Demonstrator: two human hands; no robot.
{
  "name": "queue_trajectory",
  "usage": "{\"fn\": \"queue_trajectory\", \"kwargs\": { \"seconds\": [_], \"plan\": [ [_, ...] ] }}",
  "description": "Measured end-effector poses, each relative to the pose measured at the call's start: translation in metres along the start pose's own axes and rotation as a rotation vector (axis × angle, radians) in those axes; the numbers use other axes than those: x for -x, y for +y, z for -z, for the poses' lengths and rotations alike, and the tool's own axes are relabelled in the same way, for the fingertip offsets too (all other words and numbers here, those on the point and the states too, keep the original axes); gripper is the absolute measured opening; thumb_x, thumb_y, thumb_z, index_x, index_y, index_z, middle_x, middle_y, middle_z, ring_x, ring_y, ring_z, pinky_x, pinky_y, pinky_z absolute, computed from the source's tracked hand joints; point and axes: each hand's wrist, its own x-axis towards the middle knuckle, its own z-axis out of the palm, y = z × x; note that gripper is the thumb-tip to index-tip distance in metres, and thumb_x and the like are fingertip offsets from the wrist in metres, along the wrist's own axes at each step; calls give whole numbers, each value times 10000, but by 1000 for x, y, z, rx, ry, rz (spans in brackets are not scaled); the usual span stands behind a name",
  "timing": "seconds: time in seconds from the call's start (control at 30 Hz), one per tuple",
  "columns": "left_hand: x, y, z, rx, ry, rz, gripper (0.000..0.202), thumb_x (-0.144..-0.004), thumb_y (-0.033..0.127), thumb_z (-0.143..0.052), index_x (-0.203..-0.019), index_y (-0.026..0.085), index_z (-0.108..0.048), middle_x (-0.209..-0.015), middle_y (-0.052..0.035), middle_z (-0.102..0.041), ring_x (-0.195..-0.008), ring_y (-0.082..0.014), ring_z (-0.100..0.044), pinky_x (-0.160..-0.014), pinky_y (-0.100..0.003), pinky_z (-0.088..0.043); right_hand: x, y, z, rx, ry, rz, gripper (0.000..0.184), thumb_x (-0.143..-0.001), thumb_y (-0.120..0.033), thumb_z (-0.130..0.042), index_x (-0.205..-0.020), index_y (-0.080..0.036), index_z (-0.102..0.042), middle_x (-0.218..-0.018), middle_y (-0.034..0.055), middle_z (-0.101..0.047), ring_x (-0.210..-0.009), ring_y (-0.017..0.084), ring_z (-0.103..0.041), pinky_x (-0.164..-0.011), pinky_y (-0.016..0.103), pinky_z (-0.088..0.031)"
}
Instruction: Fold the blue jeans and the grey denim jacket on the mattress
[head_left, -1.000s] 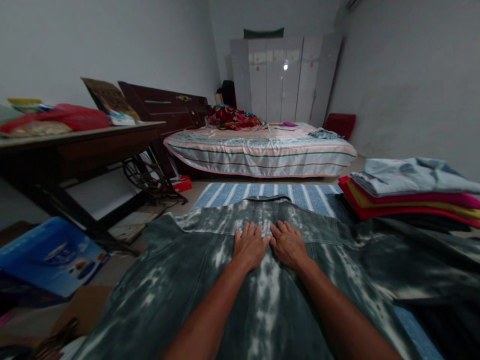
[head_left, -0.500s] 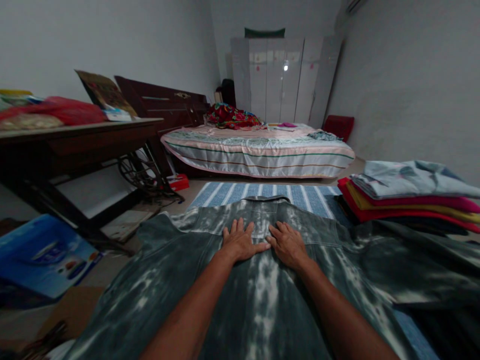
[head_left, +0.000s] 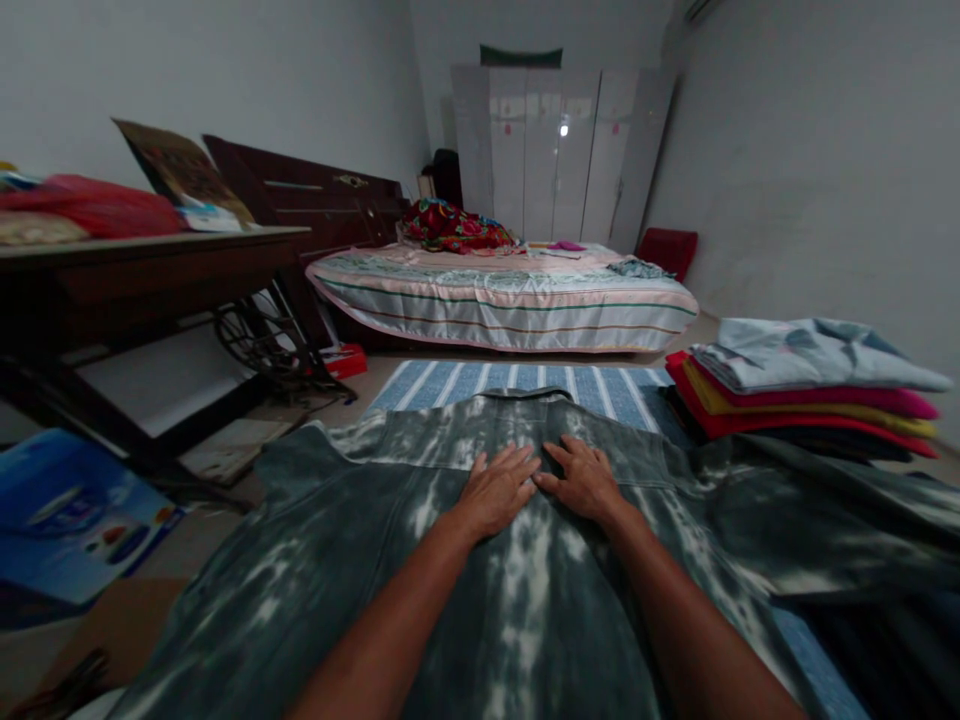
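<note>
A dark green-grey tie-dyed jacket (head_left: 360, 560) lies spread with its back panel up and its collar at the far end. Flat on its upper back rests my left hand (head_left: 499, 487), fingers stretched out. My right hand (head_left: 579, 480) lies beside it on the same cloth, its fingers spread a little. The two hands nearly touch at the middle seam, and neither grips the fabric. One sleeve (head_left: 817, 510) reaches out to the right. Beneath the jacket shows a blue and white striped cloth (head_left: 420, 385).
A stack of folded clothes (head_left: 795, 400) stands at the right. On the left are a treadle sewing table (head_left: 150, 260) and a blue box (head_left: 75, 520). Beyond lie a small red box (head_left: 345, 361), a bed (head_left: 495, 310) and a wardrobe (head_left: 555, 160).
My left hand has shifted slightly right, its fingers now angled toward the right hand and the thumb no longer stuck out. The view has turned a little to the right.
</note>
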Motion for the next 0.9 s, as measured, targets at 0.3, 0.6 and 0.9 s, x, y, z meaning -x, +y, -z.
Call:
{"fn": "queue_trajectory", "kwargs": {
  "seconds": [0.3,0.6,0.9],
  "plan": [
    [0,15,-15,-22,129,56,447,-906,206,-353,-1333,246,-481,-1472,-48,-402,-1374,-248,-310,-1099,-586,-208,3,0,0,25,7,27,598,-874,-530,-463,-1392,-231,-437,-1483,143,-340,-1374,273,-269,-1078,469,-184],
    [6,32,-30,-30,220,144,511,-883,162,-301,-1376,185,-431,-1490,-60,-370,-1378,-237,-297,-1109,-554,-205,-1,7,-3,-8,42,23,557,-835,-479,-541,-1325,-213,-523,-1434,124,-427,-1321,252,-384,-1063,409,-275],
    [8,42,-30,-25,249,123,491,-885,169,-346,-1361,112,-451,-1460,-153,-398,-1386,-294,-273,-1122,-550,-165,-102,-15,44,167,83,20,354,-959,-293,-385,-1248,-193,-563,-1205,93,-619,-1136,216,-561,-919,314,-436]
  ]
}}
